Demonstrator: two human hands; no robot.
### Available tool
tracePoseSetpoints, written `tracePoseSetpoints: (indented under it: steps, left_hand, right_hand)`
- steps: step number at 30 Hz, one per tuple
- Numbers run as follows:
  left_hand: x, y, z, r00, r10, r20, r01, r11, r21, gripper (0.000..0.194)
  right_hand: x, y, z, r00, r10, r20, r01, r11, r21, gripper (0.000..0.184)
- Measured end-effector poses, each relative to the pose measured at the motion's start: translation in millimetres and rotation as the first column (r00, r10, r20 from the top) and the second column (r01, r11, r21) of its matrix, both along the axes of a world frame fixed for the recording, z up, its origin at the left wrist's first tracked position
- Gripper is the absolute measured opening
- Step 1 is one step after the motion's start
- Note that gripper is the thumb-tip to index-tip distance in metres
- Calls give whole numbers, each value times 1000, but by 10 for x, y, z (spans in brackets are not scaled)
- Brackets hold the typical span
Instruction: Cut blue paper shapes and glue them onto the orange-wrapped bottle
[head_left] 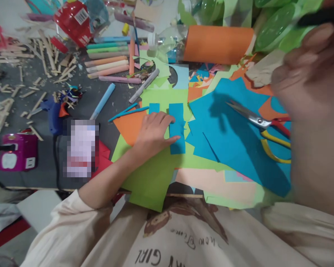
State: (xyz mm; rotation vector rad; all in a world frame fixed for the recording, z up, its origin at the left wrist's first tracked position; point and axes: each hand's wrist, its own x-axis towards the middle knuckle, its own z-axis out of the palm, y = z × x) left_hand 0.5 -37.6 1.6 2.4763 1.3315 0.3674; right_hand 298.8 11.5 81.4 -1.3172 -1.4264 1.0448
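The left hand [155,131], thumb and curved fingers parted, touched one blue paper rectangle [177,129]. Right of it, one pair of scissors [258,120] lay on blue paper [233,148]. The raised right hand [308,59] was too blurred to tell its grip. Beyond the left, orange paper [218,44] wrapped one clear bottle [169,40]; shirt [167,237] lettering read "GIRL".

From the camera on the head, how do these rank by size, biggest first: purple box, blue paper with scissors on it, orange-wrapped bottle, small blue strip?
1. Blue paper
2. Orange-wrapped bottle
3. Purple box
4. Small blue strip
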Motion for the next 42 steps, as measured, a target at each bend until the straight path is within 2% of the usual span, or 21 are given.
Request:
tracePoseSetpoints:
  steps: [1, 2, 3, 5, 6, 9, 12, 17, 20, 25, 34, 42]
  left_hand:
    - [0, 4, -3, 1000, 14, 11, -14, 1000, -6, 34]
    - [-1, 8, -4, 999, 26, 19, -25, 1000, -18, 35]
    - [-2, 14, -1, 999, 31, 24, -30, 999, -37, 36]
    - [-4, 25, 13, 999, 33, 30, -31, 996, -78, 38]
    - [-6, 31, 22, 999, 29, 29, -26, 995, -95, 39]
    - [-10, 37, 37, 1000, 16, 12, -15, 995, -101, 42]
    - [-12, 25, 21, 1000, 12, -9, -12, 999, -53, 46]
    - [-14, -12, -25, 1000, -9, -9, 9, 999, 38, 49]
    - [-17, -23, -36, 1000, -5, -15, 7, 996, 90, 48]
    - [-23, -15, -37, 999, -32, -22, 34, 992, 118, 49]
    - [-11, -9, -17, 1000, -12, -23, 13, 998, 61, 43]
    - [-10, -4, -9, 999, -20, -28, 22, 998, 56, 46]
  right_hand:
    - [-123, -53, 4, 977, -34, -209, 6, 991, -134, 29]
    - [-269, -111, -18, 941, -47, -336, -29, 975, -219, 14]
    - [-426, -170, -65, 910, -27, -413, -90, 961, -261, 7]
    - [-726, -275, -220, 869, 23, -494, -160, 958, -237, 23]
    - [-847, -315, -313, 861, 22, -509, -154, 963, -219, 30]
    - [-1048, -377, -566, 855, 40, -518, -192, 951, -242, 42]
    - [-1070, -395, -697, 889, 31, -456, -152, 961, -230, 41]
    - [-1062, -450, -708, 982, 68, -175, -97, 982, -163, 19]
    - [-1092, -487, -705, 993, 109, -39, -113, 985, -128, 12]
    - [-1133, -505, -722, 982, 137, 133, -130, 990, -60, 16]
    - [-1152, -496, -704, 970, 170, 173, -161, 985, -66, 17]
    - [-1132, -513, -701, 960, 237, 149, -227, 971, -77, 17]
